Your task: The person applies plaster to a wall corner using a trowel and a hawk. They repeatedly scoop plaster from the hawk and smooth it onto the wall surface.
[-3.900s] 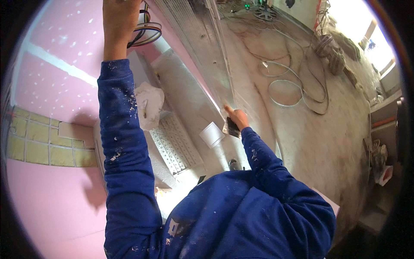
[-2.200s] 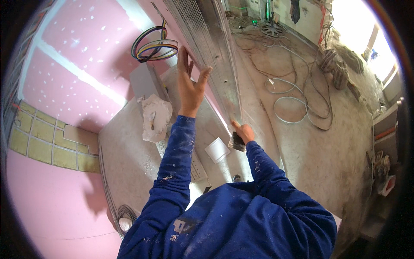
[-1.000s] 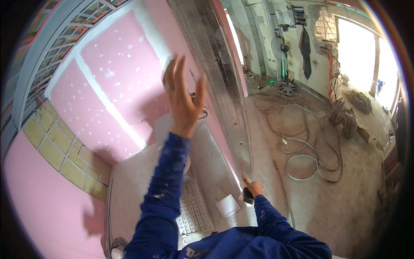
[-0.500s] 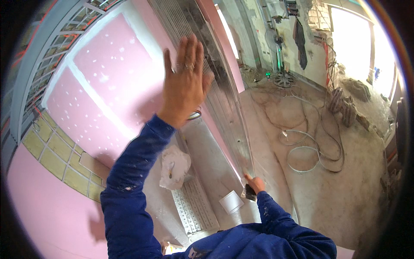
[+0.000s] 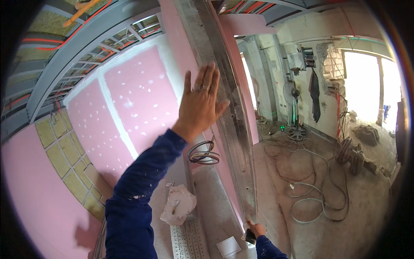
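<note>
My left hand (image 5: 199,101) is raised with its fingers stretched out and its palm toward a metal corner strip with mesh edging (image 5: 205,45). The fingers lie over the mesh; whether the palm presses on it I cannot tell. The strip runs down the edge of a pink board wall. Close to its lower end, my right hand (image 5: 258,229) is closed round a dark flat-bladed tool (image 5: 249,236), mostly hidden by the fingers. Below my left wrist, a loop of coiled cables (image 5: 203,154) sticks out from the wall.
A pale crumpled sheet with a small tool (image 5: 180,205) lies above a perforated metal plank (image 5: 189,241). Near my right hand is a white square piece (image 5: 228,247). Looped cables (image 5: 308,203) cross the floor at right, toward a standing fan (image 5: 295,112) and filled sacks (image 5: 350,154).
The view has tilted upward, so more ceiling framing shows and things sit lower in the picture. My left hand stays flat at the mesh strip; my right hand stays near the strip's lower end.
</note>
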Demonstrator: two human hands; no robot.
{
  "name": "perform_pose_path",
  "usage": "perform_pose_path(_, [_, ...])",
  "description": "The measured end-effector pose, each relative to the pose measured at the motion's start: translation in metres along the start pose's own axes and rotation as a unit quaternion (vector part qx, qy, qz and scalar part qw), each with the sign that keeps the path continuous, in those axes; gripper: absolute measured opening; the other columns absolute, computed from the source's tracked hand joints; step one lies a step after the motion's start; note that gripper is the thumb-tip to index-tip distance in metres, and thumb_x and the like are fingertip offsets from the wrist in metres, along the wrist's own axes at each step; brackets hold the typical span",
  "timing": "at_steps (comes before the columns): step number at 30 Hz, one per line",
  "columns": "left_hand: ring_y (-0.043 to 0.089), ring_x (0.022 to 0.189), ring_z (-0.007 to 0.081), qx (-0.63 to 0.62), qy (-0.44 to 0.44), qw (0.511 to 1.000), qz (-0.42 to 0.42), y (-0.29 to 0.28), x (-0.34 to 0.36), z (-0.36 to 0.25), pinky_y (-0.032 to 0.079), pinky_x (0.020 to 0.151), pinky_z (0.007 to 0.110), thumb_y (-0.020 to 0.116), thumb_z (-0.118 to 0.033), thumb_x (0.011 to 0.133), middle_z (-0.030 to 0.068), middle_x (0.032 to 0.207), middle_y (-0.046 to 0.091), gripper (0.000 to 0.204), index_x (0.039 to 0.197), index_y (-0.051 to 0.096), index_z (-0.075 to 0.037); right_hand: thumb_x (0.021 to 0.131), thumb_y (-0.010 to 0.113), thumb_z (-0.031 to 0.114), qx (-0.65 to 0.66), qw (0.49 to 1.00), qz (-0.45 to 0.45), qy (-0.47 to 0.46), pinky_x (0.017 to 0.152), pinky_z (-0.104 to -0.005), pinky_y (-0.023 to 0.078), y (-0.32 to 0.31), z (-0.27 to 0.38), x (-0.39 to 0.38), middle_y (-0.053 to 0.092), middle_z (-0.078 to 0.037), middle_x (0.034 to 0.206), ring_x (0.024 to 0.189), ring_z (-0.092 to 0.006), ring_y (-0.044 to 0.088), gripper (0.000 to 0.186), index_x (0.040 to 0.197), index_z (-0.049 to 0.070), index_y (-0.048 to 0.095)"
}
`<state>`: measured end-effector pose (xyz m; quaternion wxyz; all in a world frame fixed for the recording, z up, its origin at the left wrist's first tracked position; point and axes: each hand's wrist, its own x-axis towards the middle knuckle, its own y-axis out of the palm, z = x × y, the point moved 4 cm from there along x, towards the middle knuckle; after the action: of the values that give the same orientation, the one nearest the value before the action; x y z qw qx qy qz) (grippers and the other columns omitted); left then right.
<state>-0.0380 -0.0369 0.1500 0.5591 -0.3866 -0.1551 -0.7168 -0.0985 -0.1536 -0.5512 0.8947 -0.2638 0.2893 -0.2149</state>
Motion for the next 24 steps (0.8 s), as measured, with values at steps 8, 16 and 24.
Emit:
perform_pose_path(8, [0.031,0.146,0.031,0.1,0.0,0.989,-0.109,-0.01,0.082,0.059,0.022,0.119,0.055,0.046,-0.054,0.098,0.0187,0.155,0.036,0.076,0.149,0.035,0.002,0.082,0.048,0.081,0.013,1.0,-0.025,-0.01,0.084,-0.047,0.05,-0.002,0.002,-0.006,0.071,-0.027,0.09,0.091,-0.0419,0.07,0.09,0.089,-0.005,0.074])
perform_pose_path(16, [0.028,0.148,0.0321,0.093,-0.016,0.994,-0.053,0.005,0.024,0.009,0.021,0.12,0.054,0.044,-0.048,0.1,0.0208,0.156,0.033,0.071,0.149,0.035,0.003,0.083,0.048,0.08,0.007,1.0,0.001,-0.01,0.087,-0.0478,0.049,-0.011,0.009,-0.017,0.071,-0.027,0.095,0.095,-0.0429,0.069,0.088,0.089,-0.004,0.075])
perform_pose_path(24, [0.01,0.152,0.0342,-0.042,0.001,0.989,0.141,0.016,-0.087,-0.081,0.014,0.123,0.052,0.049,-0.045,0.098,0.0219,0.163,0.011,0.08,0.153,0.022,0.006,0.084,0.045,0.08,-0.009,1.0,0.004,-0.016,0.084,-0.0505,0.049,-0.017,0.015,-0.023,0.069,-0.031,0.099,0.099,-0.0446,0.067,0.091,0.096,-0.006,0.073])
